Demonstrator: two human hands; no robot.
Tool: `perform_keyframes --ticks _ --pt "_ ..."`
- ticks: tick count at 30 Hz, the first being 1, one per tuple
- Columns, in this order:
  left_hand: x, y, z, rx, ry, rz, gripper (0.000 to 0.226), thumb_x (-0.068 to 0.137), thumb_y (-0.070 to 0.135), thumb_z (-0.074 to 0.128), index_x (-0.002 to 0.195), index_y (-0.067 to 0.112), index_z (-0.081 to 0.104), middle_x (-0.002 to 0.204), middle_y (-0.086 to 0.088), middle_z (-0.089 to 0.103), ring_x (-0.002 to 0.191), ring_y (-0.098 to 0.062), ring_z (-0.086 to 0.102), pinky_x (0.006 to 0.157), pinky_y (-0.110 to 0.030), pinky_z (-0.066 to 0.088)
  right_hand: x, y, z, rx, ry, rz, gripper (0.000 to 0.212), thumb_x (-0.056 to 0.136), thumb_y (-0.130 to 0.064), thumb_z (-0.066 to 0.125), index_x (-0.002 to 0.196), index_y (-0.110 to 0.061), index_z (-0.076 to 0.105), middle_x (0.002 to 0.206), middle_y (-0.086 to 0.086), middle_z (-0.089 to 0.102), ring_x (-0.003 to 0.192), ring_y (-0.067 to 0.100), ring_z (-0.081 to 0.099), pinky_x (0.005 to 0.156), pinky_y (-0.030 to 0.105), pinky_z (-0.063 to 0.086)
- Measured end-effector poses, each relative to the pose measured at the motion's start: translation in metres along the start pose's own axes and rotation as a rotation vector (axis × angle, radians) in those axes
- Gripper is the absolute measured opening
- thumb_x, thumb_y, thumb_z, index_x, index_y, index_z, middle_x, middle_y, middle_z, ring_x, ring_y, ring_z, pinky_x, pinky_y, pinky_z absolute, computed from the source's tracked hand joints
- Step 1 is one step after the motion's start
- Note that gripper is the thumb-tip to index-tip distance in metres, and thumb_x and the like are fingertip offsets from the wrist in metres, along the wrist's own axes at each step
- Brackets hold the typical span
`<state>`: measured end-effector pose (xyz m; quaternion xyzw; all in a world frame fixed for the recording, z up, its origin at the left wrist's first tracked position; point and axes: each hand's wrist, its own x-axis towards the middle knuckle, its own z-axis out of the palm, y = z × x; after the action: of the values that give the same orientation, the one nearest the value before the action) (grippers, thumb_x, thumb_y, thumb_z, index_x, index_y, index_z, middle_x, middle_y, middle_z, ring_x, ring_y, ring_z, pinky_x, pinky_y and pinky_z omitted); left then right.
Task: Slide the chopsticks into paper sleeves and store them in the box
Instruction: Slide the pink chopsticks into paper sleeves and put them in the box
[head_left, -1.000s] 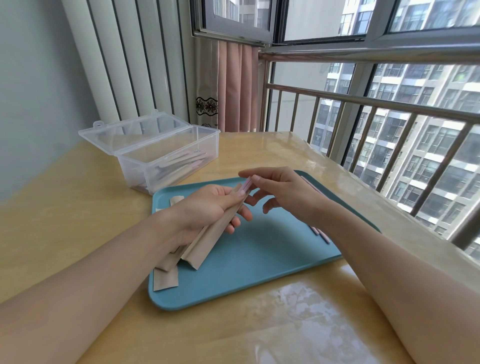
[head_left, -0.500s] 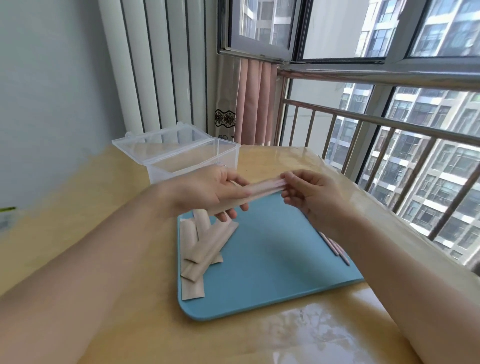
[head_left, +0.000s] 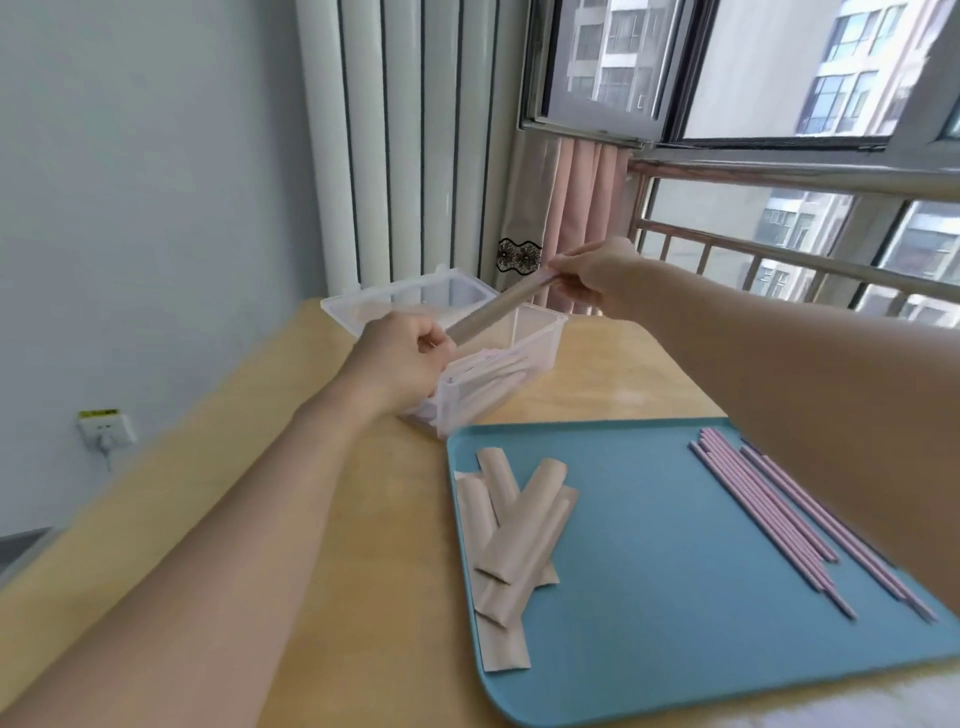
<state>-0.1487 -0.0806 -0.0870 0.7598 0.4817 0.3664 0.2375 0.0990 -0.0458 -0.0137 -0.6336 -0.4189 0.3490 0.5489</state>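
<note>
While we are holding a sleeved pair (head_left: 497, 308) over the box (head_left: 524, 358), left hand (head_left: 402, 358) and right hand (head_left: 592, 278) pinching its ends | sleeved pairs are already lying inside | empty sleeves (head_left: 511, 530) and bare chopsticks (head_left: 779, 514) are still waiting on the tray (head_left: 649, 571)

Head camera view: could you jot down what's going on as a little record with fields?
Left hand: grips near end of sleeved chopsticks
Right hand: pinches far end
Position: held above the clear box
Box: lid open, sleeved pairs inside
Blue tray: empty paper sleeves on the left, pink chopsticks on the right
</note>
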Motion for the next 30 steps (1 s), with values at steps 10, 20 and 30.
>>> perform_keyframes --ticks 10,20,30 --pt "-0.022 0.047 0.025 0.159 -0.187 0.094 0.036 0.085 0.053 0.068 0.076 0.018 0.069 0.07 0.006 0.063 0.064 -0.012 0.057 0.06 -0.028 0.049 -0.014 0.029 0.023 -0.822 0.048 -0.39 0.024 0.096 -0.015 0.056 0.108 0.002 0.068 0.101 0.02 0.072 0.08 0.034 0.072 0.071 0.044 0.061" --pt "-0.07 0.068 0.098 0.669 -0.361 0.122 0.043 0.082 0.048 0.067 0.065 0.014 0.046 0.068 -0.002 0.046 0.067 -0.023 0.048 0.057 -0.032 0.037 -0.12 0.1 -0.142 -1.159 0.021 0.061 0.046 0.075 -0.049 0.083 0.076 -0.004 0.074 0.071 0.011 0.075 0.071 0.028 0.072 0.073 0.038 0.06" --pt "-0.074 0.07 0.106 0.34 -0.287 0.109 0.021 0.085 0.03 0.068 0.081 0.01 0.075 0.074 0.002 0.071 0.075 -0.014 0.067 0.074 -0.035 0.056 -0.14 0.133 -0.148 -1.117 0.091 0.007 0.036 0.073 -0.035 0.079 0.067 -0.009 0.055 0.059 0.004 0.051 0.054 0.019 0.046 0.049 0.027 0.035"
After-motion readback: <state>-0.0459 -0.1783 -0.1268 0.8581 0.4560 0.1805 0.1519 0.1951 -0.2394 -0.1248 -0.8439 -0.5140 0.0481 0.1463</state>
